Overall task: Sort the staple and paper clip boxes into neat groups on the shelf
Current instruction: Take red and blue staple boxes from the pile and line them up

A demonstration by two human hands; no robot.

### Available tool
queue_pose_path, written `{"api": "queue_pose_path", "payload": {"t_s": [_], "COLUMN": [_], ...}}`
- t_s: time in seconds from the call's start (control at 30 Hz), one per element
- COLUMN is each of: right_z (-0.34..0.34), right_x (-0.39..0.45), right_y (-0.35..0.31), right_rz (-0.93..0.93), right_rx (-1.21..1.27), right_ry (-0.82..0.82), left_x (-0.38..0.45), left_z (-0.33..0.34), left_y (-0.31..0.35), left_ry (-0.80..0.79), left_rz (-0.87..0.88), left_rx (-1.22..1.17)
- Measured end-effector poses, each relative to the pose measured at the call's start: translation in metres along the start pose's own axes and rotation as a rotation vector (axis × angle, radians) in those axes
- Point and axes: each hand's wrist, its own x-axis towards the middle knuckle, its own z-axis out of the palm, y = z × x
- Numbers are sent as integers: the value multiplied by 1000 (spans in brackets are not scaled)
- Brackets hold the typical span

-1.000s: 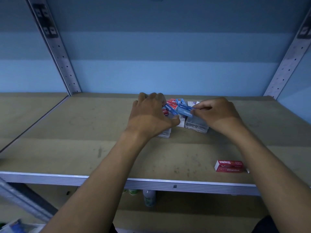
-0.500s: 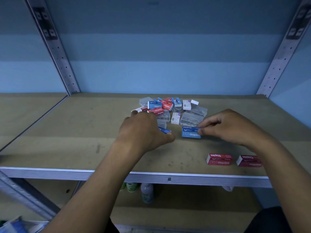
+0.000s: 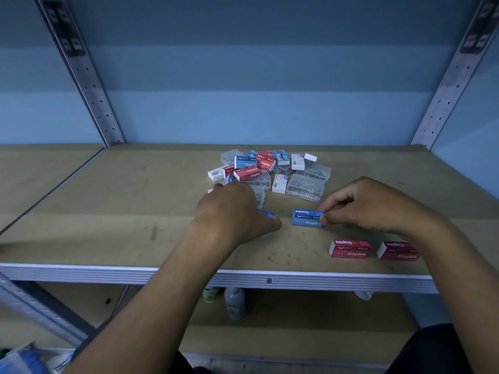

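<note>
A mixed pile [image 3: 270,171] of red, blue and white small boxes and clear plastic clip boxes lies at the middle back of the wooden shelf [image 3: 108,217]. My right hand [image 3: 370,203] pinches the right end of a blue staples box [image 3: 306,218] that rests on the shelf in front of the pile. My left hand [image 3: 232,214] is closed over another blue staples box [image 3: 268,214]; only its tip shows beside my thumb. Two red staples boxes, one [image 3: 349,248] and another [image 3: 398,251], sit side by side near the front right edge.
Perforated metal uprights stand at the back left [image 3: 89,85] and back right [image 3: 448,76]. The shelf's metal front rail [image 3: 270,279] runs across. Bottles [image 3: 235,302] stand on the lower level. A blue wall closes the back.
Both hands drew back from the pile toward the front, each with a blue staples box. The right one's box now rests on the shelf. A second red box came into view.
</note>
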Motion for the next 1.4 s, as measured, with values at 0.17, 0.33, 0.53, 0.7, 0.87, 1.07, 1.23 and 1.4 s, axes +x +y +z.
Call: {"api": "queue_pose_path", "payload": {"t_s": [0.17, 0.33, 0.53, 0.7, 0.87, 1.07, 1.23, 1.4], "right_z": [-3, -1, 8, 10, 10, 13, 1, -18], "right_x": [-2, -2, 1, 3, 3, 5, -4, -21], "right_y": [1, -2, -11, -15, -15, -12, -3, 15], "right_rz": [-14, -73, -150, -174, -182, -192, -204, -190], "right_rx": [44, 154, 84, 3, -13, -64, -75, -97], "right_ry": [5, 34, 46, 56, 66, 98, 157, 205], "left_x": [1, 2, 8, 9, 11, 13, 15, 16], "left_z": [-1, -10, -5, -3, -1, 6, 9, 10], "left_y": [-6, -20, -26, -30, -30, -24, -14, 13], "left_ry": [2, 31, 52, -24, -14, -41, 2, 94], "left_rz": [19, 84, 142, 179, 222, 240, 264, 325], "left_rx": [-53, -393, -548, -546, -503, -476, -542, -609]}}
